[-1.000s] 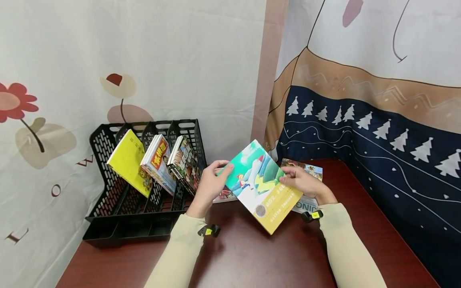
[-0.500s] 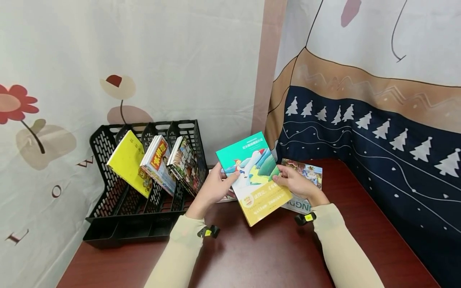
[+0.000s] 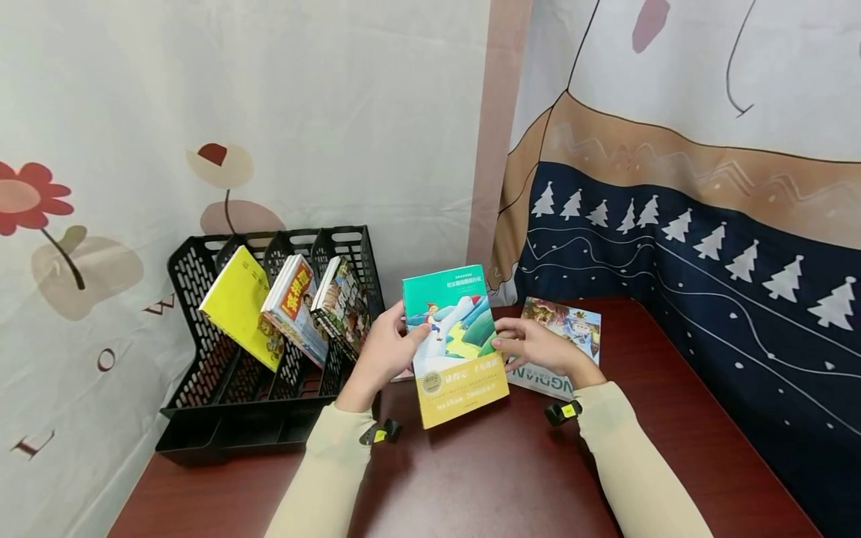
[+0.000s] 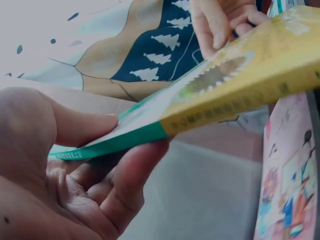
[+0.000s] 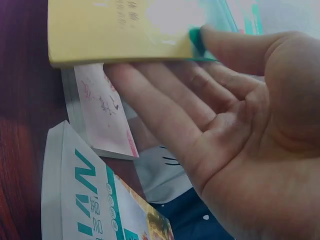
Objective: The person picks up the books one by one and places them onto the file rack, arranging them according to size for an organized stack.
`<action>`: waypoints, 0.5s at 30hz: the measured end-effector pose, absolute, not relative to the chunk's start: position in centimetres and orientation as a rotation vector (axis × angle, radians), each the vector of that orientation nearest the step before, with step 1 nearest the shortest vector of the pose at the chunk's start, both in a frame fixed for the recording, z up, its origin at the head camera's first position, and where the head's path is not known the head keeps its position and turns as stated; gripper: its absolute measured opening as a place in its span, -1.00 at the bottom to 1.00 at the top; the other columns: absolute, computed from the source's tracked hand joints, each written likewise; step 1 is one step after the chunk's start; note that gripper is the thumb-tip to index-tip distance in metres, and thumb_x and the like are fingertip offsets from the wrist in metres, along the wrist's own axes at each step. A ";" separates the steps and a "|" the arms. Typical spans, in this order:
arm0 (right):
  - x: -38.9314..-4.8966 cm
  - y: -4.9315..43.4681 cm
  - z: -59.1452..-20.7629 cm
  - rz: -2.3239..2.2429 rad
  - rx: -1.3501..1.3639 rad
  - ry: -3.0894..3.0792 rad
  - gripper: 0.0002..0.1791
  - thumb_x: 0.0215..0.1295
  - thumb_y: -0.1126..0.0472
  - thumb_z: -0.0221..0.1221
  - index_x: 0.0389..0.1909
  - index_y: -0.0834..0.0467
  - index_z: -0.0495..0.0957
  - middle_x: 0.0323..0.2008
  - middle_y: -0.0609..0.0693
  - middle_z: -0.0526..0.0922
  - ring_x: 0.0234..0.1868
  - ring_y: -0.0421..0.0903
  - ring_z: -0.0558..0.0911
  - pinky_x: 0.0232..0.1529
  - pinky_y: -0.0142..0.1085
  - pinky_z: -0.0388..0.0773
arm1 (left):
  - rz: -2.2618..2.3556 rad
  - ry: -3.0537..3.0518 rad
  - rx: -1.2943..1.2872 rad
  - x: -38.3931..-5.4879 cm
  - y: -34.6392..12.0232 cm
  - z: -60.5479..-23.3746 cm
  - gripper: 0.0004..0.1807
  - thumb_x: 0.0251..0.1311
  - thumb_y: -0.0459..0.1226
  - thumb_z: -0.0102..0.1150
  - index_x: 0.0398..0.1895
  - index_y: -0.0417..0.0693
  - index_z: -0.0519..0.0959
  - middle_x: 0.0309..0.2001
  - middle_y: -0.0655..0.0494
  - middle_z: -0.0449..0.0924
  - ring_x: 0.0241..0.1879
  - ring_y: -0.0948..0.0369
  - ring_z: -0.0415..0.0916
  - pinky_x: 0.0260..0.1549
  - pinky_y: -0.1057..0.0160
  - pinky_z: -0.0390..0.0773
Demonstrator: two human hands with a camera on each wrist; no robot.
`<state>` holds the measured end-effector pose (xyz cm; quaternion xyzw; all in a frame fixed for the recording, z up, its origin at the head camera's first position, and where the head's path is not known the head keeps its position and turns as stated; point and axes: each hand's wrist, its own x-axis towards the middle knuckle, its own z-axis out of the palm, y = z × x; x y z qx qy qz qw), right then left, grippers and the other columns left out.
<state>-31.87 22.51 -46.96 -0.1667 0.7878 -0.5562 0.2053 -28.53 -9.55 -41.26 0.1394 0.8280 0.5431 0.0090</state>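
A picture book (image 3: 457, 344) with a green top and yellow lower band is held up over the table, cover toward me. My left hand (image 3: 383, 351) grips its left edge; in the left wrist view the thumb lies on the cover and the fingers are under the spine. At the opposite edge is my right hand (image 3: 541, 347). The right wrist view shows its thumb (image 5: 235, 47) on the cover and its fingers extended beneath the book. Behind that hand lies another book (image 3: 538, 377) with large green letters, partly covered.
A black slatted file rack (image 3: 269, 418) stands at the left, holding a yellow book (image 3: 238, 299) and other books (image 3: 343, 306) leaning in its slots. A pink book (image 4: 290, 185) lies on the table behind the held one. Printed curtains (image 3: 430, 134) border the table.
The held book has turned more upright and shifted left, with its green top now fully showing. My right hand has moved left along with it, uncovering more of the book behind.
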 end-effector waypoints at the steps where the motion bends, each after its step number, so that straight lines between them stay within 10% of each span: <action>1: -31.8 22.5 -46.9 -1.553 -0.465 2.193 -0.51 0.73 0.09 0.16 0.51 0.19 0.48 0.26 0.27 0.72 0.10 0.07 0.81 0.08 0.05 0.83 | 1.674 2.616 0.433 -28.4 -9.7 -41.1 -0.48 0.61 -0.17 0.25 0.57 0.21 0.50 -0.01 -0.12 0.85 -0.27 0.15 0.81 -0.28 0.14 0.76; 15: -31.4 20.4 -47.7 -1.527 -0.472 2.113 -0.49 0.77 0.07 0.09 0.50 0.29 0.48 0.22 0.33 0.75 0.11 0.19 0.86 0.03 0.01 0.85 | 1.504 2.929 0.335 -28.2 -13.4 -39.0 -0.55 0.60 -0.11 0.26 0.48 0.19 0.58 -0.13 -0.11 0.85 -0.43 0.11 0.61 -0.43 0.12 0.53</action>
